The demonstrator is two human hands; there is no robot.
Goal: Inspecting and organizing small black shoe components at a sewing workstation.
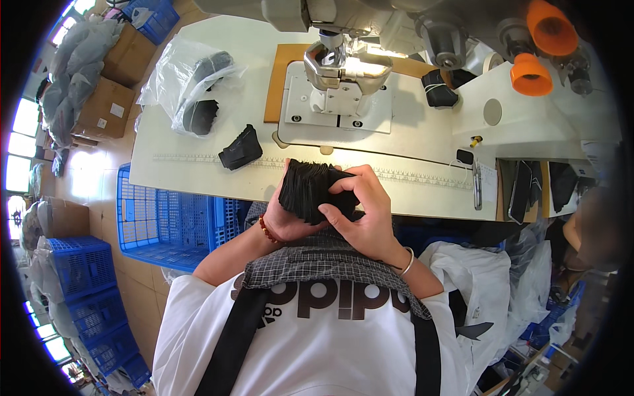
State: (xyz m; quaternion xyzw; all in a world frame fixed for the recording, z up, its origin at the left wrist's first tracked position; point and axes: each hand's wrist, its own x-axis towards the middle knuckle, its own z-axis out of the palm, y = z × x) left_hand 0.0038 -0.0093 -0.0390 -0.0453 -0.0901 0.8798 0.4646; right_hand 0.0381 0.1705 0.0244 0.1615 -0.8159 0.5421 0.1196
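Note:
A thick stack of black fabric pieces point(306, 193) is held between my hands in front of my chest, at the table's near edge. My left hand point(282, 216) is wrapped round its left side and underside. With curled fingers and thumb, my right hand point(367, 212) grips the right side of the same stack. Beyond it stands a sewing machine point(347, 86) with a metal presser and needle plate. To the left on the table lies a small folded black fabric piece point(242, 148). Farther back, a clear plastic bag point(173, 82) holds more dark pieces.
A tied black bundle point(440, 89) sits right of the machine, with metal snips point(477, 186) near the right end. Orange thread cones point(531, 74) hang at upper right. Below the table's left edge is a blue crate point(142, 221). White cloth point(472, 270) lies at my right.

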